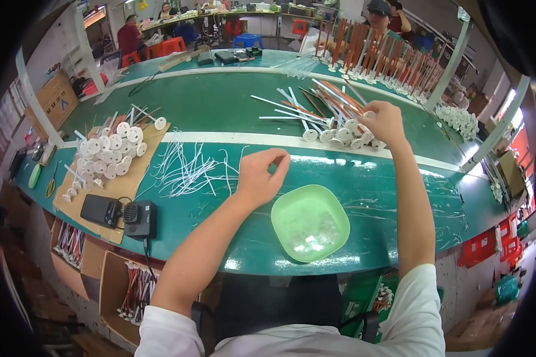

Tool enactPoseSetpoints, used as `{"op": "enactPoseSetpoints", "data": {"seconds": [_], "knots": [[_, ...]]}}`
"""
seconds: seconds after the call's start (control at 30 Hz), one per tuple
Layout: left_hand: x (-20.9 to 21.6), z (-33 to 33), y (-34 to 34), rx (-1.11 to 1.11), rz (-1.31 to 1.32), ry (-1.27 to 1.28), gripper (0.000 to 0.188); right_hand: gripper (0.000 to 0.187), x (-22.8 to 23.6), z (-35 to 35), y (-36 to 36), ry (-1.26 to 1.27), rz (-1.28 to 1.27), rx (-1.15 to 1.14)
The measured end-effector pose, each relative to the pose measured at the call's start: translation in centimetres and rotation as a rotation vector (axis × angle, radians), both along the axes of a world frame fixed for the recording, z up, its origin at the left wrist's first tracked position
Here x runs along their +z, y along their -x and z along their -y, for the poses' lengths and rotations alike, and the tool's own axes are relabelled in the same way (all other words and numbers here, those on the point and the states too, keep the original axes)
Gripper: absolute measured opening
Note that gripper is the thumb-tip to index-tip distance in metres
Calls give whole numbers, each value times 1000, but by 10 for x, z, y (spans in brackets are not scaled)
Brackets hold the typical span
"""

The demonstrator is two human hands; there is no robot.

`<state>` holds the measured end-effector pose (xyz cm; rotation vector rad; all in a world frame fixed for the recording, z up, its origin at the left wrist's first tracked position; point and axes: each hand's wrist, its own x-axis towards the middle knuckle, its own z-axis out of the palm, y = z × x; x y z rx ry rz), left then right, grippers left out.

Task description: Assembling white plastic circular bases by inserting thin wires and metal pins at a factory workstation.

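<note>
Cardboard sheet (138, 172), one, lies well to the left of the left hand and bears a cluster of white perforated discs (104, 143), over twenty visible, overlapping, so no exact count. Two black devices (140, 219) stand at its near edge. Below them, two open cardboard boxes (108, 288) contain bundled brown and white rods with pale ends. White strands (187, 169), tangled and uncountable, lie just left of the left hand.

Left hand (258, 177): thumb and forefinger curled into a ring, tips close together; whether a fine item is between them cannot be told. Bowl (301, 205), one, light green, square with rounded corners, sits between the hands on the near side; its bottom holds small translucent pieces (318, 232), too blurred to count.

Disc-ended rods (339, 98) lie in a loose pile at the right hand's fingertips, extending leftward: slim, straight, white and orange-brown, with round white discs, roughly ten showing. Right hand (386, 124): fingers bent down, nearly together, at one disc; firmness of hold cannot be told. One green crate (363, 297), far below this hand, contains similar pale-ended pieces.
</note>
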<state>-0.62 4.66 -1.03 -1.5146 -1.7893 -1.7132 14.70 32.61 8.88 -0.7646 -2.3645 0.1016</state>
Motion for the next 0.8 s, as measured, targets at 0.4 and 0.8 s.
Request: {"op": "enactPoseSetpoints", "data": {"seconds": [0.4, 0.8], "knots": [[20, 12, -45, -421, 35, 51, 64, 26, -71, 174, -18, 895, -621, 735], [7, 19, -39, -408, 156, 199, 49, 32, -70, 171, -22, 23, -504, 676]]}}
